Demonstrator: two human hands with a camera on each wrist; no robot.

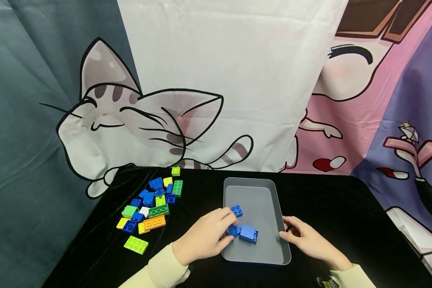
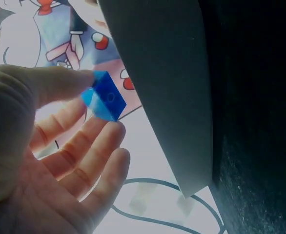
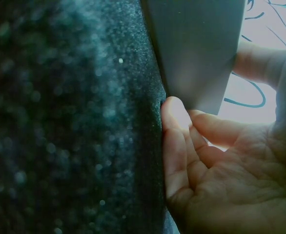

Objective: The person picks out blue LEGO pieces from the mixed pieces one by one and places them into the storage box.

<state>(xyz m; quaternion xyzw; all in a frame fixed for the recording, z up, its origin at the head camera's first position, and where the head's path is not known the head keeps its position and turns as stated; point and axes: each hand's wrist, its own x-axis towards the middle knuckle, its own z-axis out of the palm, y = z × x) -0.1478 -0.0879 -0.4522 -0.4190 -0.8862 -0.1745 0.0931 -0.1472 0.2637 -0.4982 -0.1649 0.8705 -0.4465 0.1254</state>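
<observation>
A grey tray point(image 1: 261, 250) stands on the black cloth in front of me. Over its left side, my left hand point(image 1: 210, 232) pinches a blue brick point(image 1: 233, 230) between thumb and fingers; the same blue brick point(image 2: 106, 95) shows up close in the left wrist view. Inside the tray lie a larger blue brick point(image 1: 249, 233), just right of the held one, and a small studded blue brick point(image 1: 236, 211) beyond the fingers. My right hand point(image 1: 309, 239) grips the tray's right wall, thumb at the rim and fingers outside, as the right hand point(image 3: 216, 156) also shows in its wrist view.
Left of the tray, a loose pile of toy bricks spreads over the black cloth point(image 1: 198, 188), with an orange brick point(image 1: 154, 222), a dark green brick point(image 1: 159, 210) and a lime brick point(image 1: 136, 245) nearest me. A printed cat curtain point(image 1: 219, 60) hangs behind the table.
</observation>
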